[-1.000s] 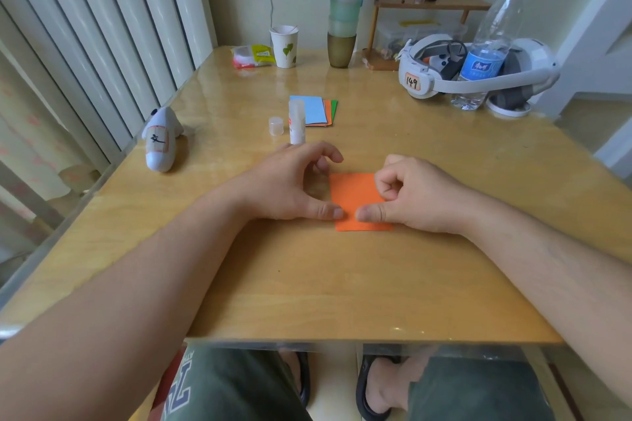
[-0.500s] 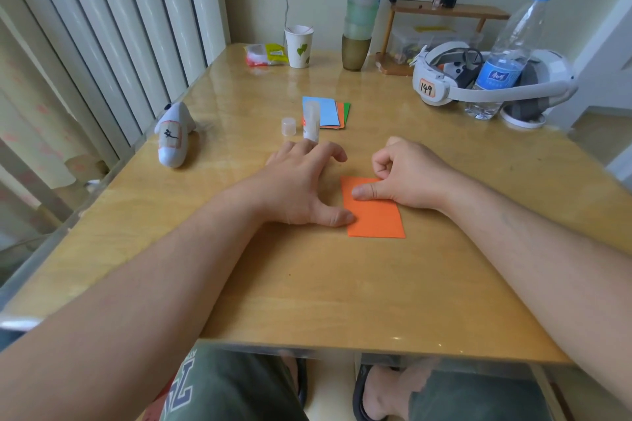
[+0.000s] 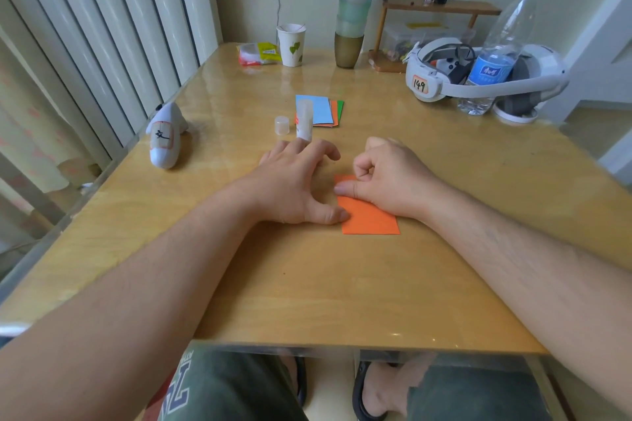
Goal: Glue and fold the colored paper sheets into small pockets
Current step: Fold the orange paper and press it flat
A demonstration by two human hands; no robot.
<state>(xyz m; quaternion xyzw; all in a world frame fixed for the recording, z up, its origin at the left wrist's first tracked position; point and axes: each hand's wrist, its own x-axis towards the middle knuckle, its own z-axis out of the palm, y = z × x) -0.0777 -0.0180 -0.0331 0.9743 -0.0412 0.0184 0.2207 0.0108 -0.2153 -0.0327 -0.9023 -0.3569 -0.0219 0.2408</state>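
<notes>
My left hand (image 3: 294,188) lies flat on the worktop (image 3: 307,284), fingers spread wide, thumb tip touching the left edge of the orange paper (image 3: 371,220). My right hand (image 3: 386,178) is curled into a loose fist, its thumb pressing the paper's far left corner, holding nothing. The paper lies flat, folded to a narrow rectangle, with the glue stick (image 3: 304,120) upright at 11 o'clock from it.

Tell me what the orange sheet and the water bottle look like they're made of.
Orange sheet: looks like thin matte paper, lying flat with crisp straight edges. Water bottle: probably clear glossy plastic, since you can see through it, with a blue cap and label.
</notes>
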